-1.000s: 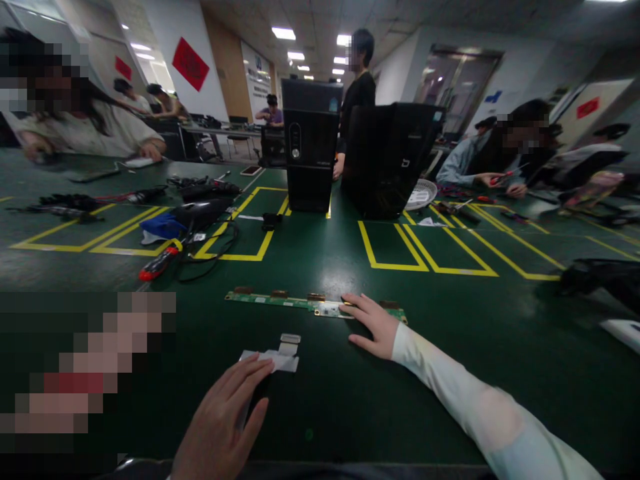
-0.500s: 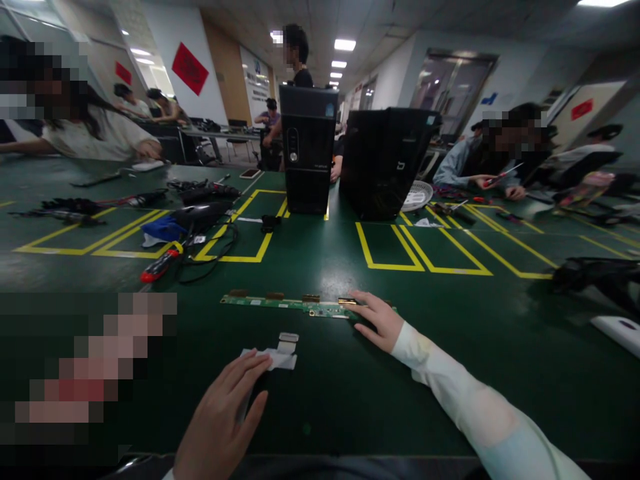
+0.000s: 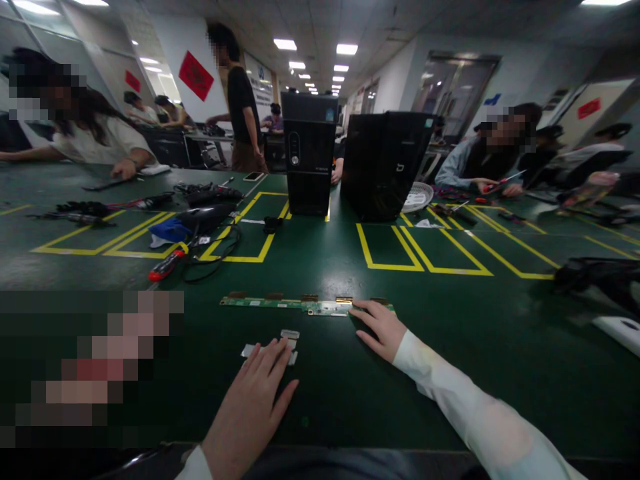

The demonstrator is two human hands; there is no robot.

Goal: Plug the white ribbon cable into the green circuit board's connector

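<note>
A long narrow green circuit board (image 3: 280, 303) with gold connectors lies across the green table in front of me. My right hand (image 3: 380, 328) rests flat by its right end, fingers spread and touching the board. My left hand (image 3: 255, 400) lies flat on the table with fingers stretched out, the fingertips covering a small white ribbon piece (image 3: 287, 337) just below the board. Neither hand grips anything.
Two black computer towers (image 3: 309, 152) (image 3: 387, 163) stand upright at the table's middle. A red-handled screwdriver (image 3: 165, 265), black cables and a blue cloth (image 3: 170, 231) lie at left among yellow tape outlines. Several people sit around; one stands at the back left.
My left hand slid forward onto the white ribbon piece. My right hand stayed by the board's right end. The standing person walked left behind the towers.
</note>
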